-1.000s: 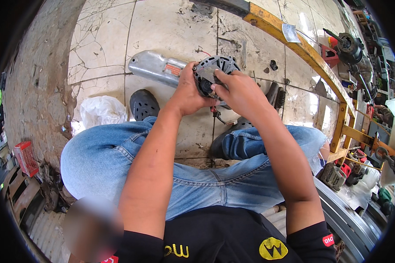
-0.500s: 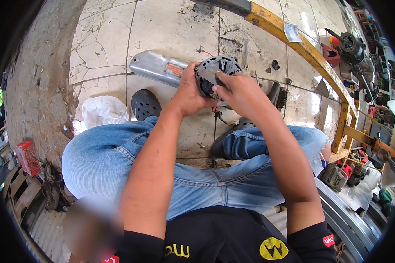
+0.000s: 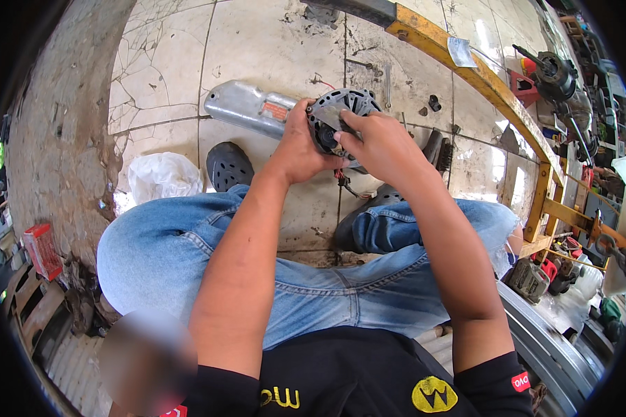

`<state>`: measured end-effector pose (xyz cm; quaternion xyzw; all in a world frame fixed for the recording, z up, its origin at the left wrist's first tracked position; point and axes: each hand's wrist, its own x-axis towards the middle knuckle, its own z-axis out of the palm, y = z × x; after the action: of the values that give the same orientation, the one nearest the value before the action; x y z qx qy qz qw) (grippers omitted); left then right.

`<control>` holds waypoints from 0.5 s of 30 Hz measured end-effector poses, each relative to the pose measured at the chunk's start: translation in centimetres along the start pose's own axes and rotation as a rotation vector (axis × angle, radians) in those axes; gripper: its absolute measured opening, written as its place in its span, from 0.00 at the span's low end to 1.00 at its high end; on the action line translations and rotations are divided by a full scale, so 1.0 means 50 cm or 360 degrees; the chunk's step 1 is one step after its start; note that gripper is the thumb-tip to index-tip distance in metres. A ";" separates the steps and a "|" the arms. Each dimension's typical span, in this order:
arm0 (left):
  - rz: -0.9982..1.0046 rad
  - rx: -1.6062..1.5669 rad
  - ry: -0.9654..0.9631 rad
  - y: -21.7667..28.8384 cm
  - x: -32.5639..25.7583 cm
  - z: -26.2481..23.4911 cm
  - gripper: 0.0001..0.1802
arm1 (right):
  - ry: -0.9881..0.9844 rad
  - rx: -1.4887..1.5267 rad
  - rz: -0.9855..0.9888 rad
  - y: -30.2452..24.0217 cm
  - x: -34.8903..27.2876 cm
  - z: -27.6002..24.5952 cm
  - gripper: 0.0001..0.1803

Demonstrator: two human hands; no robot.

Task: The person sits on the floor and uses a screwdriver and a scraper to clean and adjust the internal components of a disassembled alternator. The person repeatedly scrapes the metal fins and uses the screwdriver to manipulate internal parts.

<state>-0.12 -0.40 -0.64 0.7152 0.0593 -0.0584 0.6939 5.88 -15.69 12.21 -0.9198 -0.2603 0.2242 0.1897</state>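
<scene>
Hands meet over one round dark metal motor housing (image 3: 344, 111), held above the tiled floor (image 3: 257, 42) just beyond the person's knees. The left hand (image 3: 302, 142) grips the housing from its left side, fingers curled under and thumb up against the rim. The right hand (image 3: 382, 142) covers the housing's right and lower part, fingers folded over its face; both hands are closed on it. Thin red and dark wires (image 3: 344, 184) hang below the housing between the wrists.

One silver-grey metal cover (image 3: 247, 108) lies on the tiles just left of the housing, long and rounded, with one small orange rectangular label (image 3: 276, 111) near its right end. Two dark perforated clogs show: one (image 3: 228, 165) left of the left wrist, one (image 3: 382, 198) under the right forearm. One crumpled white plastic bag (image 3: 161, 177) sits on the floor beside the left knee. One small red rectangular box (image 3: 42, 250) stands at the far left, beside the rough wall. One yellow steel frame (image 3: 494, 90) runs diagonally across the upper right, with one pale grey square tag (image 3: 461, 52) stuck on its upper stretch. One small dark bolt-like piece (image 3: 434, 104) lies on the tiles near the frame. Beyond the frame, machine parts crowd together, too tangled to count.
</scene>
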 end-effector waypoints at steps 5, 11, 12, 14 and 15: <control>0.0037 0.0253 0.0052 0.001 -0.005 0.000 0.65 | -0.0144 0.0085 0.0072 -0.006 -0.004 -0.015 0.16; -0.0007 0.0057 0.0017 0.006 0.001 0.003 0.62 | -0.0043 0.0014 0.0054 -0.002 0.001 -0.009 0.16; 0.0025 0.0180 -0.0013 0.006 -0.001 0.001 0.62 | -0.0056 0.0032 0.0054 -0.002 0.003 -0.008 0.16; 0.0087 0.0428 -0.0072 0.007 -0.003 -0.003 0.64 | -0.0137 0.0075 0.0065 -0.009 -0.003 -0.019 0.16; 0.0078 0.0343 -0.0112 0.010 -0.001 -0.003 0.64 | -0.0174 0.0092 0.0079 -0.009 -0.009 -0.024 0.16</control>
<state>-0.10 -0.28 -0.13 0.7845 0.0109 -0.0726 0.6158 5.98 -15.85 13.56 -0.9065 -0.2407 0.2862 0.1959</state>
